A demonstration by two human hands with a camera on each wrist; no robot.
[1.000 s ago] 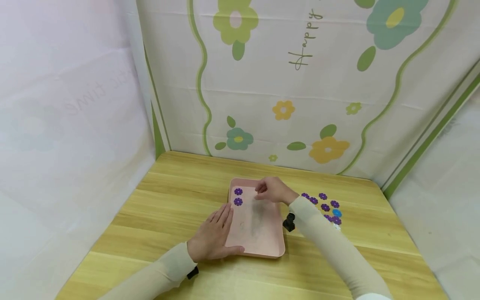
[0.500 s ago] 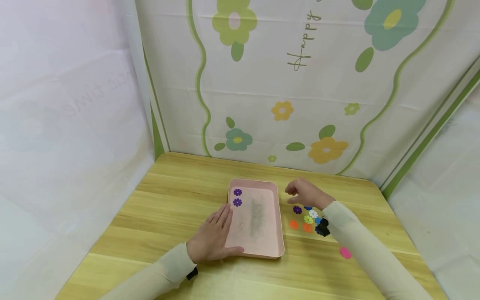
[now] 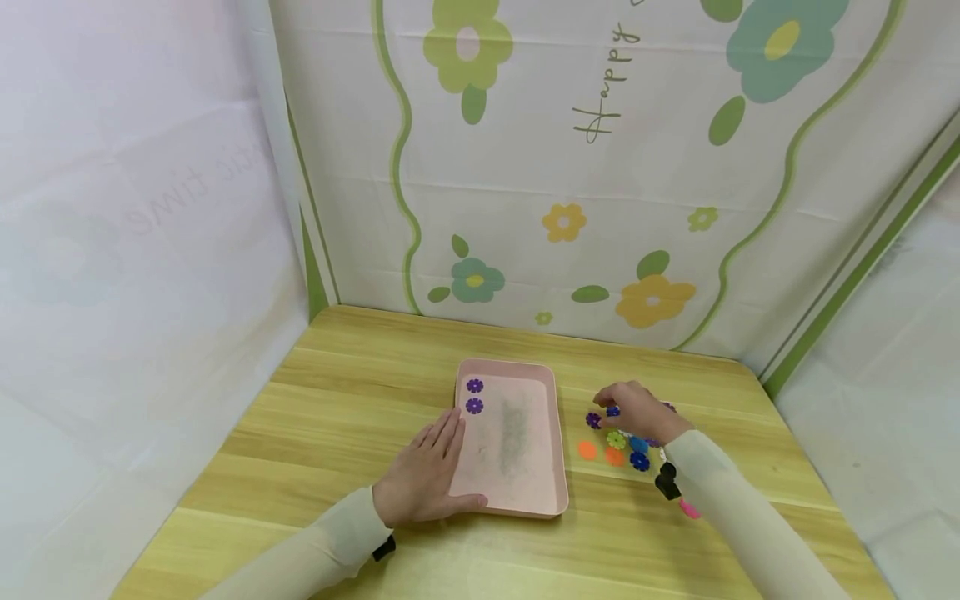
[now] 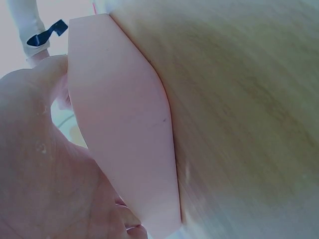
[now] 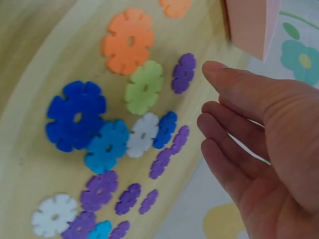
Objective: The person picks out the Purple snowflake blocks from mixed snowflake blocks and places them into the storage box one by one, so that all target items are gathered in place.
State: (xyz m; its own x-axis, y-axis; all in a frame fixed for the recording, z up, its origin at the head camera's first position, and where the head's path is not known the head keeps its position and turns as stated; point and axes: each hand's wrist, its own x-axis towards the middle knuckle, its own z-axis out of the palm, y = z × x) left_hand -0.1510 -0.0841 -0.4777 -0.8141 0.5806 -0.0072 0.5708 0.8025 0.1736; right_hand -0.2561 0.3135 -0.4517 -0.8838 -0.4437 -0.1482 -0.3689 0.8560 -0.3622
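My left hand (image 3: 420, 479) rests on the left wall and near corner of a pink tray (image 3: 536, 483), fingers straight. The left wrist view has the tray's outer wall (image 4: 124, 114) under that hand. Inside the tray, two purple notched flower discs (image 3: 475, 386) lie in a column at the far left. To the tray's right, my right hand (image 3: 637, 410) hovers above a scatter of flower discs, its fingers loosely bent and holding nothing. Nearest its fingertips in the right wrist view is a purple disc (image 5: 184, 73), apart from them; a yellow-green disc (image 5: 144, 87) lies beyond.
Around the right hand lie orange discs (image 3: 587, 451), a dark blue disc (image 3: 639, 461), white and several purple ones. A pink disc (image 3: 689, 507) sits nearer me, partly behind the sleeve. A flower-printed cloth (image 3: 487, 183) stands behind the wooden table (image 3: 300, 442).
My right hand has moved from over the tray's far right part to the right and lower, over the loose discs. The left hand and both discs in the tray have stayed put.
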